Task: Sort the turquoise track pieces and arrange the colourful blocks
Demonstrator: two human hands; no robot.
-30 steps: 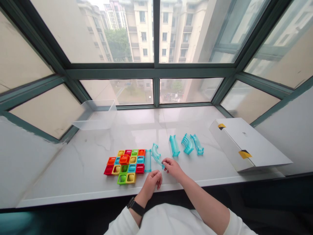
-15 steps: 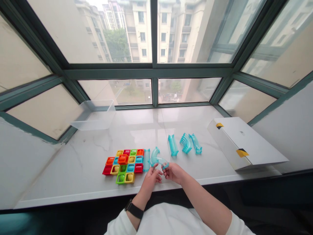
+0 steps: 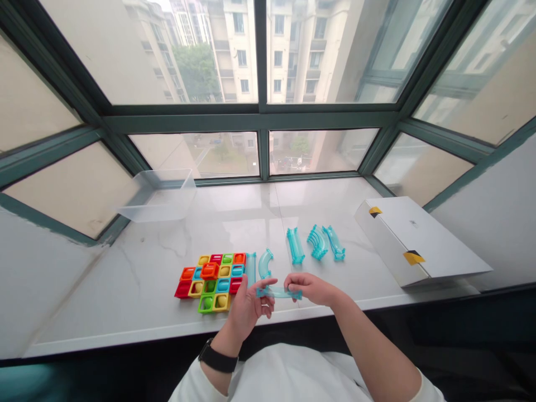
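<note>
Between my hands is a clear blue marble-run track piece (image 3: 278, 292). My right hand (image 3: 309, 287) pinches its right end. My left hand (image 3: 248, 307) is open, palm up, with fingers spread around the left end of the piece. Just beyond my hands lies a curved clear blue track piece (image 3: 265, 263) on the white sill. A straight blue track piece (image 3: 250, 269) lies beside the right edge of a group of coloured square blocks (image 3: 215, 286) in red, yellow, green, orange and blue. One orange block (image 3: 210, 271) sits higher than those around it.
Stacked straight track pieces (image 3: 296, 245), curved ones (image 3: 317, 243) and another blue track stack (image 3: 334, 243) lie to the right. A white box (image 3: 422, 240) stands at the far right. A clear plastic bin (image 3: 161, 212) sits at the back left by the window.
The right hand has lifted the track piece off the curved piece's near end and drawn it right and nearer me. My left hand has opened and turned palm up under its left end.
</note>
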